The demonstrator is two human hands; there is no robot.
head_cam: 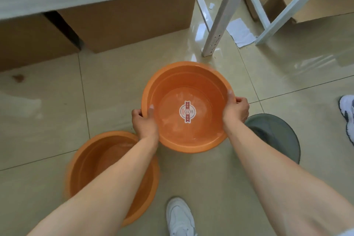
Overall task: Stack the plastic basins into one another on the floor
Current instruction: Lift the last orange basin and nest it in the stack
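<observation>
A forearm hides much of the second orange basin; the grey basin sits partly behind the right arm; label print unreadable.

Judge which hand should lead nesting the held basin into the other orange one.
Left, probably. The second orange basin lies under the left hand; the right hand, gripping the held basin, is beside the grey-green basin.

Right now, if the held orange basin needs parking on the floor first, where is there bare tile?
Open tile lies left of the held basin, between the cardboard boxes and the second orange basin. More lies right, past the table leg. It is crowded near the feet: grey basin, white shoe, both hands on the rim.
</observation>
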